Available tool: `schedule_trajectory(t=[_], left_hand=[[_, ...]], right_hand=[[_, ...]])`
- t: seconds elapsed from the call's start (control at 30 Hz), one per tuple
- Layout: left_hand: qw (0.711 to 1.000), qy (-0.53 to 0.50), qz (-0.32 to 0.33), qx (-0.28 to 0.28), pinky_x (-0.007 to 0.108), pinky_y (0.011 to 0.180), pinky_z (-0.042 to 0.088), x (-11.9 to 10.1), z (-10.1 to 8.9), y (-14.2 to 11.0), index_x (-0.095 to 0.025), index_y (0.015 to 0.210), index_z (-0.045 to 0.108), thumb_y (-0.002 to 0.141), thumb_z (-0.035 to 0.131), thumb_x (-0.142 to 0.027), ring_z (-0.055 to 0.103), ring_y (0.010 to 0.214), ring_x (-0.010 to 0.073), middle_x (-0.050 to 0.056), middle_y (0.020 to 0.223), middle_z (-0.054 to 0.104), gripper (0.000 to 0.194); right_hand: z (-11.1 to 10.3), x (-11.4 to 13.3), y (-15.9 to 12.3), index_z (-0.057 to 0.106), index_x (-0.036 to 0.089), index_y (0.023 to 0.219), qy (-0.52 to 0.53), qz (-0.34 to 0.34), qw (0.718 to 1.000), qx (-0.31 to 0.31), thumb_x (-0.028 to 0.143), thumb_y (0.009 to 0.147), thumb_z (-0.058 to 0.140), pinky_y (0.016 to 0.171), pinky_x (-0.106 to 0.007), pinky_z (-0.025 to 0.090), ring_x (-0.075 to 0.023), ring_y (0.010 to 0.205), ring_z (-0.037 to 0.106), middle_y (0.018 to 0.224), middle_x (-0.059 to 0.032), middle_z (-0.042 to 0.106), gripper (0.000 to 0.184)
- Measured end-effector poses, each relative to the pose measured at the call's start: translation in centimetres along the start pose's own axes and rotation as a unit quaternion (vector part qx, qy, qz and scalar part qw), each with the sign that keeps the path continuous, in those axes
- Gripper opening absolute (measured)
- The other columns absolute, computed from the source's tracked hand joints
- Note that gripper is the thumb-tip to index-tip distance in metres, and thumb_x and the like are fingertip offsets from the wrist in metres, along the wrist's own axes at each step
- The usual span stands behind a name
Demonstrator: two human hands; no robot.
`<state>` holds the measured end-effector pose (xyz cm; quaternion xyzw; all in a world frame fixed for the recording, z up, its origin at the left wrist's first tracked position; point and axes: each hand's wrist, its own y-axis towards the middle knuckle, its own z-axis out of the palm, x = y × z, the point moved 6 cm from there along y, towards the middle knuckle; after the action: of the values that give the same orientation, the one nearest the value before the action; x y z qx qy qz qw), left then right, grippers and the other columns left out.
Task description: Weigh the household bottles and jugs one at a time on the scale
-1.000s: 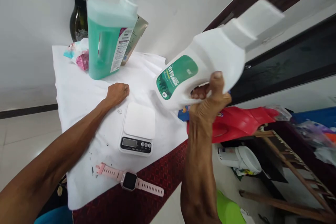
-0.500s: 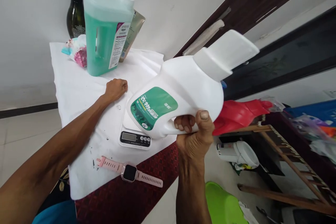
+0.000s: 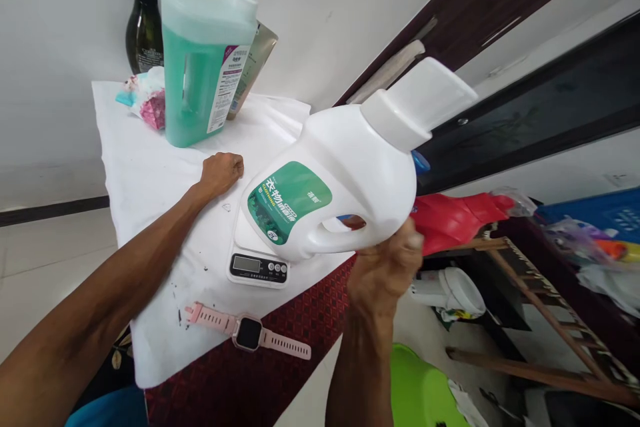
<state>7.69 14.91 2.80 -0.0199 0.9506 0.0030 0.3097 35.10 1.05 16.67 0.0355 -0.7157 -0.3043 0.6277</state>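
Note:
A white detergent jug (image 3: 365, 147) with a green label stands on a small white digital scale (image 3: 259, 268). Its wide white cap points to the upper right. My right hand (image 3: 383, 267) is at the jug's lower right, below the handle; it is smeared by motion and most of its fingers are hidden. Brown shows through the handle's opening, but I cannot make out whether it is a finger. My left hand (image 3: 221, 172) rests closed on the white cloth (image 3: 160, 213), left of the jug, with nothing visible in it. A pink-strapped smartwatch (image 3: 249, 332) lies near the cloth's front edge.
Behind my left hand stand a bottle of green liquid (image 3: 197, 80), a dark pump bottle (image 3: 144, 27), a tube (image 3: 253, 70) and a crumpled colourful packet (image 3: 150, 97). On the right are a red plastic item (image 3: 455, 217), a white bucket (image 3: 457, 293) and a green basin (image 3: 423, 390).
The thumb and fingers of my right hand have come off the jug's handle, and the hand has shifted right and down. My left hand stays where it was.

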Motion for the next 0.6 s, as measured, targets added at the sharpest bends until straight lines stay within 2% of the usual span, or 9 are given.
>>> schedule_trajectory(t=[0.1, 0.2, 0.3, 0.4, 0.5, 0.6], left_hand=[[1.0, 0.002, -0.002, 0.001, 0.039, 0.089, 0.05, 0.0, 0.1, 0.1, -0.021, 0.092, 0.079, 0.09, 0.049, -0.014, 0.072, 0.101, 0.0288, 0.009, 0.103, 0.081, 0.031], [1.0, 0.009, -0.006, 0.002, 0.038, 0.088, 0.05, -0.1, -0.1, 0.0, -0.021, 0.092, 0.079, 0.09, 0.05, -0.014, 0.072, 0.102, 0.0286, 0.009, 0.105, 0.081, 0.03], [1.0, 0.015, -0.003, -0.001, 0.037, 0.088, 0.05, -0.2, -0.3, 0.0, -0.023, 0.092, 0.079, 0.09, 0.05, -0.014, 0.072, 0.103, 0.0282, 0.007, 0.105, 0.081, 0.031], [1.0, 0.028, -0.005, -0.008, 0.036, 0.086, 0.05, -0.1, -0.5, 0.0, -0.024, 0.092, 0.08, 0.089, 0.051, -0.015, 0.073, 0.103, 0.0292, 0.007, 0.105, 0.081, 0.031], [0.999, 0.043, -0.007, -0.012, 0.036, 0.082, 0.049, 0.1, -0.6, 0.2, -0.024, 0.096, 0.082, 0.092, 0.049, -0.017, 0.073, 0.104, 0.0319, 0.01, 0.106, 0.081, 0.033], [0.999, 0.051, -0.008, -0.005, 0.037, 0.08, 0.047, 0.1, -0.7, 0.4, -0.024, 0.101, 0.082, 0.095, 0.048, -0.021, 0.073, 0.107, 0.0343, 0.011, 0.11, 0.081, 0.035]], right_hand=[[-2.6, 0.1, 0.0, 0.066, 0.022, 0.084, 0.024, -0.025, 0.99, -0.136, 0.075, 0.091, 0.06, 0.07, -0.032, 0.053, -0.017, 0.076, 0.064, 0.08, -0.0005, 0.062, 0.054], [-2.8, 0.3, -0.4, 0.066, 0.021, 0.082, 0.033, -0.013, 0.983, -0.18, 0.071, 0.093, 0.06, 0.07, -0.031, 0.052, -0.0166, 0.076, 0.064, 0.078, -0.0003, 0.063, 0.051], [-0.7, 0.7, -0.7, 0.069, 0.022, 0.09, 0.064, 0.004, 0.989, -0.134, 0.071, 0.089, 0.067, 0.069, -0.031, 0.052, -0.0167, 0.077, 0.065, 0.083, 0.0001, 0.067, 0.049], [2.1, 0.7, -0.9, 0.067, 0.022, 0.087, 0.092, 0.043, 0.994, -0.03, 0.072, 0.089, 0.07, 0.062, -0.03, 0.05, -0.0157, 0.066, 0.061, 0.074, 0.0016, 0.065, 0.05], [4.0, 0.4, -0.8, 0.056, 0.024, 0.068, 0.089, 0.083, 0.991, 0.058, 0.067, 0.09, 0.073, 0.053, -0.03, 0.042, -0.0132, 0.051, 0.049, 0.056, 0.0049, 0.05, 0.051], [4.4, 0.0, -0.8, 0.046, 0.026, 0.061, 0.101, 0.1, 0.988, 0.067, 0.062, 0.087, 0.078, 0.047, -0.029, 0.032, -0.0107, 0.045, 0.037, 0.052, 0.008, 0.037, 0.055]])
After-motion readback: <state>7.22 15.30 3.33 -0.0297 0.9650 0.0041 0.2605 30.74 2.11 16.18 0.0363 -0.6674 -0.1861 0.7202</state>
